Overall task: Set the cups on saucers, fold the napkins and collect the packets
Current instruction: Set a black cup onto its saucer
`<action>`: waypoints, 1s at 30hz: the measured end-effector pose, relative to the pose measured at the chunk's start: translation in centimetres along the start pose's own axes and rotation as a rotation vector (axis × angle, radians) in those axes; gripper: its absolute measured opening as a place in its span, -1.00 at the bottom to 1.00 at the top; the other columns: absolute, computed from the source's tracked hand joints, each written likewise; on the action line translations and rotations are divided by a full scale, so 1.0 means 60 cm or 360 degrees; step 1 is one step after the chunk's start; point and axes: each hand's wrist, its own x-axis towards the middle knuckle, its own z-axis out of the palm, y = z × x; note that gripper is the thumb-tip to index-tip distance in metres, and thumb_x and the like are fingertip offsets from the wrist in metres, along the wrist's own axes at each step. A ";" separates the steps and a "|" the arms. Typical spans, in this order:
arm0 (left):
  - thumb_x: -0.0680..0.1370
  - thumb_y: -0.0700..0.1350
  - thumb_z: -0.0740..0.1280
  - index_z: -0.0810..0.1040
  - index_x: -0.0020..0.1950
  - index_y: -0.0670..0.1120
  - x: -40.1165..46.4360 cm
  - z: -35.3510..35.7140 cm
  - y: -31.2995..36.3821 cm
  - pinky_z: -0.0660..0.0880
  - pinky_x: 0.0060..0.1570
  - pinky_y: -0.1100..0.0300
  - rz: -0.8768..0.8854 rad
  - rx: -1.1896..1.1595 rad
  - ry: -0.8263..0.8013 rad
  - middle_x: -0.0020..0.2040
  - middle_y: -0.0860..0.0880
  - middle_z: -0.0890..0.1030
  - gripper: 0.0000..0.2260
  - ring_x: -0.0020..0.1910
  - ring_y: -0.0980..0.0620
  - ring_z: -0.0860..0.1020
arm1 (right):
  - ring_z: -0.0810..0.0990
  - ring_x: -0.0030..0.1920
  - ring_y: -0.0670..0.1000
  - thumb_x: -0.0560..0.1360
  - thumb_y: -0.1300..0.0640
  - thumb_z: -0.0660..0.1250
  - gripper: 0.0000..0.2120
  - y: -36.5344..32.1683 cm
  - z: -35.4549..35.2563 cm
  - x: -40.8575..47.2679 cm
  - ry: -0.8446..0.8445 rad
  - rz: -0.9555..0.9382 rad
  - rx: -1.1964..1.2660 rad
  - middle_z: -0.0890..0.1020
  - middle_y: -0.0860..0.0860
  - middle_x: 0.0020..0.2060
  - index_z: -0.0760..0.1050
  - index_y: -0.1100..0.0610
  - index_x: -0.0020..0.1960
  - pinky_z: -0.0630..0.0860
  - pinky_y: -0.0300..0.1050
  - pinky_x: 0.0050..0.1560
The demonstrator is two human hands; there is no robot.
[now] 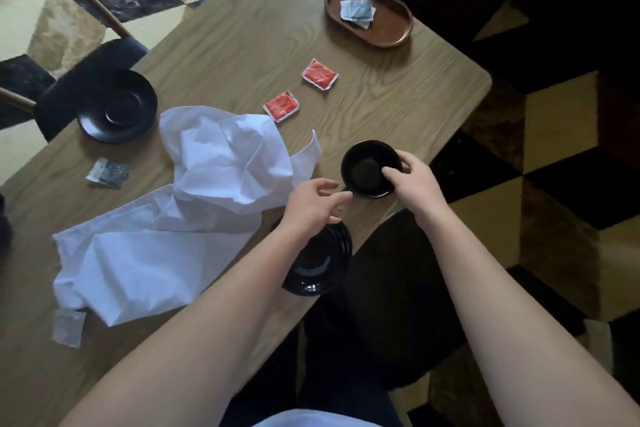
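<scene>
A glossy black saucer (320,263) sits at the wood-grain table (221,55) edge under the open left hand (313,203). Beyond it, the right hand (412,180) pinches a round black cup (367,168) by its rim; crumpled white napkins (194,198) lie left.

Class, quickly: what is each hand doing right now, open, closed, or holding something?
Left hand: open, holding nothing, beside the black cup.
Right hand: grip closed on the black cup's rim.
</scene>
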 end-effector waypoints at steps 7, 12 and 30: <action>0.50 0.05 0.49 0.65 0.15 -0.12 0.006 0.018 0.024 0.65 0.06 0.07 -0.0069 0.0025 0.0088 0.03 -0.05 0.69 -0.68 -0.06 -0.01 0.69 | 0.58 0.26 0.09 0.56 0.20 0.32 -0.63 -0.004 0.005 0.005 0.0128 0.0022 -0.0045 0.65 0.07 0.22 0.55 0.08 0.36 0.55 0.04 0.27; 0.46 0.11 0.51 0.70 0.00 -0.05 -0.044 -0.016 0.035 0.65 0.06 0.01 -0.0048 0.0027 0.0132 -0.08 -0.10 0.73 -0.74 -0.08 -0.09 0.72 | 0.62 0.20 0.00 0.55 0.20 0.33 -0.63 -0.023 0.009 -0.043 0.0124 -0.0195 -0.0007 0.68 -0.01 0.15 0.58 0.04 0.33 0.60 0.09 0.22; 0.49 0.07 0.47 0.68 -0.06 0.03 -0.215 -0.061 -0.166 0.58 0.12 0.02 -0.0324 -0.0211 0.0443 -0.05 0.08 0.72 -0.87 0.02 0.05 0.65 | 0.69 0.05 -0.05 0.47 0.27 0.34 -0.60 0.050 0.130 -0.182 -0.0349 -0.0130 -0.0211 0.74 -0.01 -0.02 0.62 0.01 0.26 0.60 0.07 0.19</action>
